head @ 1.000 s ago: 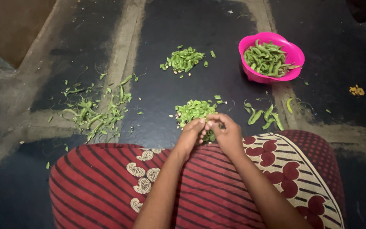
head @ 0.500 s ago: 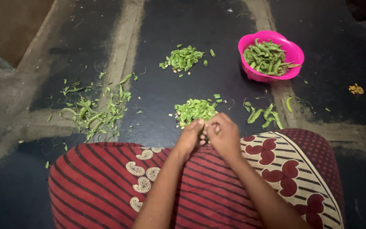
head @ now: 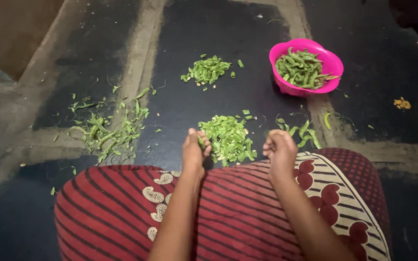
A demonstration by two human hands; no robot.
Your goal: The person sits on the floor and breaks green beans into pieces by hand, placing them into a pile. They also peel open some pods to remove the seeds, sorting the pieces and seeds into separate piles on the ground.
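Pinched between the fingers of the left hand [head: 195, 151] is a small green bean piece [head: 201, 141], the fist curled loosely around it just at the near edge of the nearer pile of cut bean pieces [head: 228, 137]. Off to the side, the right hand [head: 280, 151] is curled into a loose fist too, but from where I stand I cannot tell whether it has anything in it. Both hands hover apart from each other, above the edge of the red striped cloth [head: 117, 208] draped over the person's lap, its right side patterned with dark red dots and a pale border.

On the dark floor [head: 218, 53] beyond the hands, a 2nd, smaller pile of cut pieces [head: 209, 70] lies farther out. To its right sits a pink plastic bowl [head: 332, 60] filled with whole green bean pods [head: 301, 70]. A few loose whole pods [head: 303, 133] lie on the floor between the bowl and the right hand, just beside that hand. Well off to the left, a scatter of stringy green trimmings [head: 105, 133] spreads across a pale seam in the floor. A small yellow scrap [head: 402, 103] lies far right, well apart from everything else.
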